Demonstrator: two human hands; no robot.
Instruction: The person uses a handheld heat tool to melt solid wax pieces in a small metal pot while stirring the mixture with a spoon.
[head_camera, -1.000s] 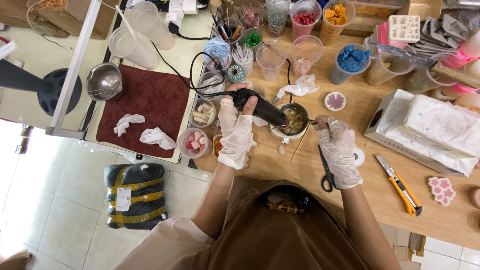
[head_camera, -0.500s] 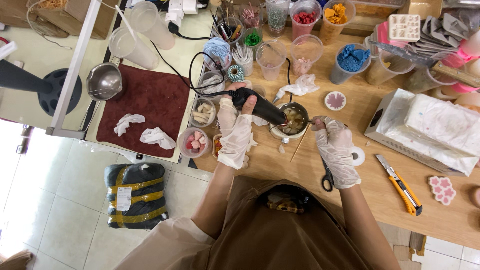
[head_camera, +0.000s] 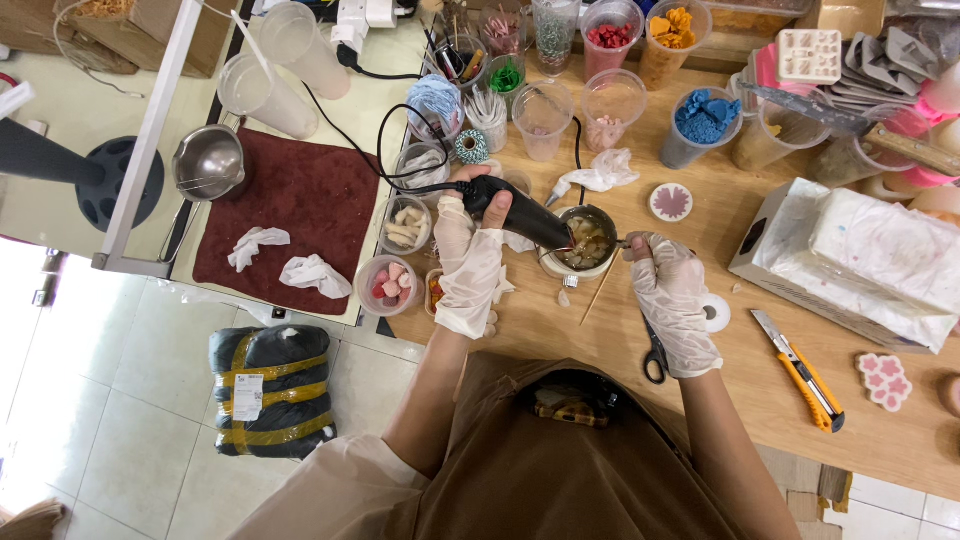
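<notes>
My left hand (head_camera: 470, 262), in a white glove, grips a black corded heat tool (head_camera: 520, 212) and points its nozzle into a small metal pot (head_camera: 588, 240) of pale chunks. My right hand (head_camera: 672, 300), also gloved, holds the pot's handle at its right side. The pot stands on a small white base on the wooden table (head_camera: 720, 400). A thin wooden stick (head_camera: 598, 295) lies just in front of the pot. Black scissors (head_camera: 655, 355) lie partly under my right wrist.
Several plastic cups of coloured bits (head_camera: 700, 125) stand behind the pot. A yellow utility knife (head_camera: 800, 370) and a pink flower piece (head_camera: 883, 378) lie to the right, near a white wrapped box (head_camera: 860, 250). A dark red towel (head_camera: 290, 215) with crumpled tissues lies left.
My right hand has shifted slightly toward the pot's handle. The left hand and the heat tool stay in place.
</notes>
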